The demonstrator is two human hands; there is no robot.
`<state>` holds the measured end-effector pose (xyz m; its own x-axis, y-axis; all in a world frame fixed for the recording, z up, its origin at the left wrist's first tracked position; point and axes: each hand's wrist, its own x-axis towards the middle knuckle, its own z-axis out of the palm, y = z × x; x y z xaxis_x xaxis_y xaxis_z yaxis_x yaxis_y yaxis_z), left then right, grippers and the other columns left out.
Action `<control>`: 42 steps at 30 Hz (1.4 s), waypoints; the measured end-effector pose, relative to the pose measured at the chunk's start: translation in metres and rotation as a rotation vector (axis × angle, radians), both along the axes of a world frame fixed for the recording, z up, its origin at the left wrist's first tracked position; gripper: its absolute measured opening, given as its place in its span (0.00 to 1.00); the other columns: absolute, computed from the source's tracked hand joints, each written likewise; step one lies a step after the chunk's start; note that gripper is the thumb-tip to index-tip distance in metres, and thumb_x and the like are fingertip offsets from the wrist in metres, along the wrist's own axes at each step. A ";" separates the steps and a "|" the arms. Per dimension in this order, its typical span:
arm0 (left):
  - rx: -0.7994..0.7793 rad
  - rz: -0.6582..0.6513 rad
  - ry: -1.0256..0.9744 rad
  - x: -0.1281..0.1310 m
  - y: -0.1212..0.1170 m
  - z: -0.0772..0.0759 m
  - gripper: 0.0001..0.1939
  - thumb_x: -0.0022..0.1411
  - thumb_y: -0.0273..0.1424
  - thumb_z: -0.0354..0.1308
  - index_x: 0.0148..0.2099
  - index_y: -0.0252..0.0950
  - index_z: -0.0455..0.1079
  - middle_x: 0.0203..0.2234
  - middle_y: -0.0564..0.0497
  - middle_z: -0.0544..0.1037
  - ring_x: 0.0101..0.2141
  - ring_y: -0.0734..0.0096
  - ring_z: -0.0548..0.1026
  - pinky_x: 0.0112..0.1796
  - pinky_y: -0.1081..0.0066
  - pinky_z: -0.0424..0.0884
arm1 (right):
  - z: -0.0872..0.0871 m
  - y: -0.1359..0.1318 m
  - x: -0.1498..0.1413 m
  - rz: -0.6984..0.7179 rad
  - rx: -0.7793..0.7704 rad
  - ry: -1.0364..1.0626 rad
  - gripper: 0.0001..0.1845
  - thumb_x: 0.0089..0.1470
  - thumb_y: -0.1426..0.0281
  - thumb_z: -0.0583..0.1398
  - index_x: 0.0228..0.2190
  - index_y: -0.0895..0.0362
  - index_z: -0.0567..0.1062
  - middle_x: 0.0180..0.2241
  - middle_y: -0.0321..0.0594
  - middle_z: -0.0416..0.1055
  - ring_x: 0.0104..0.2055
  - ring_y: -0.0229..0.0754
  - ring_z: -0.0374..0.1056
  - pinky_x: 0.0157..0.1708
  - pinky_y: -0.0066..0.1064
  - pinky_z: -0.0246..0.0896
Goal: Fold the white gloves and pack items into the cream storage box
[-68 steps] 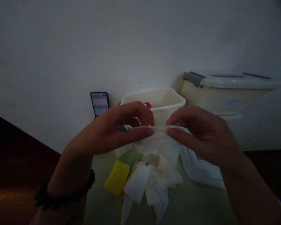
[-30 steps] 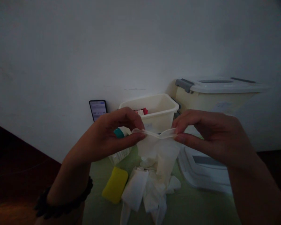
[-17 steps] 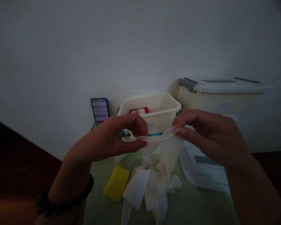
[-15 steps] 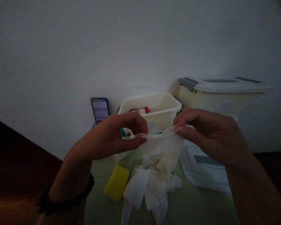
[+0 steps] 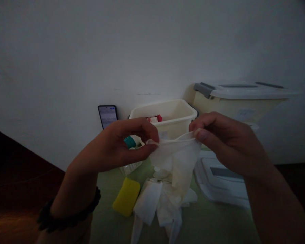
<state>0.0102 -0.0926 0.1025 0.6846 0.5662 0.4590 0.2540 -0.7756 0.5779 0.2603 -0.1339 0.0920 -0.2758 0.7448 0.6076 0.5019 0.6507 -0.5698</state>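
Glove (image 5: 184,162), seemingly light, soft and tearable: my left hand (image 5: 112,145) and right hand (image 5: 231,145) pinch its cuff (image 5: 176,141), apparently the safest hold.

Smooth, pale plastic open bin (image 5: 167,124); thin, translucent glove (image 5: 179,154) — probably rubbery; matt yellow sponge (image 5: 127,197) — soft-looking.
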 end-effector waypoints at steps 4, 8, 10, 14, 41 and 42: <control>-0.021 -0.030 0.032 0.001 0.000 0.002 0.05 0.55 0.27 0.63 0.35 0.37 0.69 0.29 0.54 0.76 0.30 0.77 0.74 0.35 0.78 0.73 | -0.001 0.001 0.000 0.005 -0.010 0.013 0.07 0.60 0.65 0.56 0.30 0.53 0.69 0.29 0.35 0.68 0.30 0.36 0.63 0.28 0.27 0.59; -0.071 -0.053 0.036 0.001 0.001 0.003 0.06 0.54 0.27 0.63 0.34 0.37 0.69 0.29 0.54 0.77 0.30 0.75 0.74 0.35 0.78 0.73 | -0.001 0.001 -0.001 0.016 -0.009 0.019 0.08 0.61 0.66 0.56 0.30 0.54 0.68 0.29 0.34 0.67 0.30 0.35 0.62 0.28 0.26 0.58; -0.070 -0.052 0.034 0.001 0.002 0.002 0.05 0.55 0.27 0.63 0.34 0.37 0.70 0.29 0.53 0.77 0.31 0.76 0.74 0.35 0.79 0.72 | -0.001 0.001 -0.001 0.031 -0.017 0.007 0.07 0.60 0.66 0.57 0.30 0.54 0.68 0.28 0.34 0.67 0.31 0.35 0.62 0.29 0.26 0.58; -0.028 -0.068 0.052 -0.001 0.001 0.001 0.04 0.57 0.27 0.62 0.35 0.35 0.69 0.29 0.54 0.76 0.31 0.79 0.74 0.35 0.81 0.70 | 0.000 0.000 0.000 0.053 -0.024 -0.014 0.08 0.60 0.67 0.57 0.29 0.54 0.68 0.27 0.33 0.66 0.31 0.35 0.62 0.29 0.26 0.58; -0.072 -0.052 0.022 -0.002 0.003 0.000 0.08 0.56 0.29 0.63 0.29 0.35 0.67 0.29 0.54 0.77 0.32 0.77 0.75 0.35 0.79 0.69 | -0.002 0.001 -0.010 0.274 -0.106 -0.184 0.15 0.57 0.66 0.59 0.21 0.56 0.63 0.22 0.32 0.65 0.23 0.32 0.60 0.24 0.25 0.54; -0.062 -0.052 0.027 -0.003 0.003 0.000 0.08 0.56 0.29 0.63 0.29 0.35 0.67 0.29 0.54 0.77 0.32 0.78 0.75 0.35 0.79 0.69 | -0.001 0.000 -0.010 0.288 -0.073 -0.189 0.15 0.57 0.68 0.59 0.21 0.56 0.64 0.23 0.33 0.66 0.24 0.32 0.61 0.25 0.25 0.55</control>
